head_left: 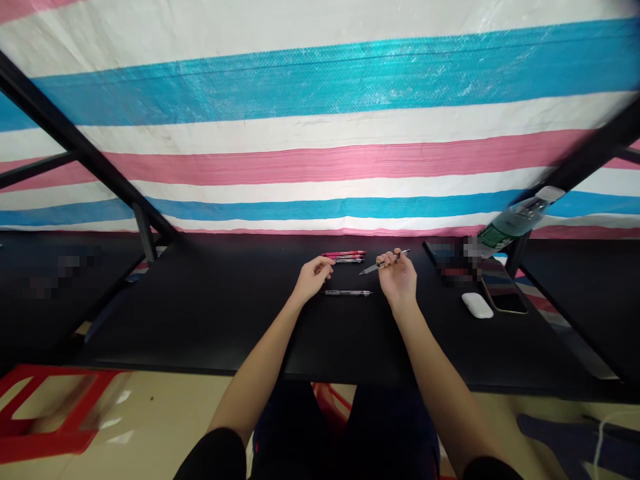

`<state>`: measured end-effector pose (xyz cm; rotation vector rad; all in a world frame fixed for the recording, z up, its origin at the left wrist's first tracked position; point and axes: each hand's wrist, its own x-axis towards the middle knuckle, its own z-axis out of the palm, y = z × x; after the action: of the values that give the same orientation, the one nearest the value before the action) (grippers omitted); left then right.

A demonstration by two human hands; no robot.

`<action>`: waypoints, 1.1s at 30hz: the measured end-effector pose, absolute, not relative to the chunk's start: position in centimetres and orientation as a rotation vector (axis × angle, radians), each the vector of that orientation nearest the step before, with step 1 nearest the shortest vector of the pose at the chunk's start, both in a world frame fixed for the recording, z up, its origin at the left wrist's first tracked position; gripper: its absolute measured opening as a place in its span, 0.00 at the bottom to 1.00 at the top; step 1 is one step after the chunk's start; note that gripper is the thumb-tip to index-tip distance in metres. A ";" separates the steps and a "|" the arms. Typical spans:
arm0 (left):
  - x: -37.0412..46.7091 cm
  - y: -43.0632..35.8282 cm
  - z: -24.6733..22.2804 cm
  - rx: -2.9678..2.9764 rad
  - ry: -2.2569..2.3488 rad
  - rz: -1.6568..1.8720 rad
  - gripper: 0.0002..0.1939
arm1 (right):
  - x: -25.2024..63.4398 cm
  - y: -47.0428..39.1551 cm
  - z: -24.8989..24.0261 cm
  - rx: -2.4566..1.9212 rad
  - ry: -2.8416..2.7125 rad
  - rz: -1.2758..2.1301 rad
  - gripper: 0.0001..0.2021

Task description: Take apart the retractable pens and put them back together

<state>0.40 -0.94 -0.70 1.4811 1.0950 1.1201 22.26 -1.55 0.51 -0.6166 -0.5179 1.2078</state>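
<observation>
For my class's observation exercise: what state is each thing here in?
Pen group, lying side by side
Lone pen, lying flat
Held pen, slanted
Left hand, curled near the pen group
Right hand, closed on the held pen
Phone, lying flat, screen dark
White rounded object, lying flat
Bottle, upright, fill level unclear
Striped sheet, hanging

glare on tarp (320, 127), lower corners blurred (patches pixelated)

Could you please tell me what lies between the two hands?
In the head view, a group of pens and a single pen lie there, with the held pen pointing in.
</observation>
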 end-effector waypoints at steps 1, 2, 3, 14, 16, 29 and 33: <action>0.4 -0.9 -0.7 1.478 1.095 1.119 0.09 | 22.3 -1.8 0.8 -0.591 -0.529 1.216 0.14; 0.4 -0.9 -0.7 1.476 1.097 1.119 0.09 | 22.3 -2.0 1.0 -0.570 -0.543 1.223 0.17; 0.4 -1.0 -0.7 1.478 1.097 1.119 0.09 | 22.3 -2.2 1.2 -0.559 -0.559 1.227 0.21; 0.4 -1.1 -0.4 1.492 1.106 1.124 0.08 | 22.8 -2.6 1.6 -0.539 -0.599 1.197 0.25; 0.4 -1.1 -0.4 1.486 1.107 1.122 0.08 | 22.9 -2.5 1.5 -0.532 -0.595 1.192 0.25; 0.3 -0.8 -1.1 1.524 1.144 1.110 0.08 | 22.2 -2.6 1.6 -0.528 -0.630 1.212 0.26; 0.3 -0.9 -1.0 1.546 1.156 1.098 0.08 | 21.9 -2.7 1.5 -0.507 -0.583 1.260 0.25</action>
<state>0.34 -0.90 -1.04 1.5458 1.1561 1.0982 21.86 -2.68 1.54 -0.5072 -0.5827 1.2600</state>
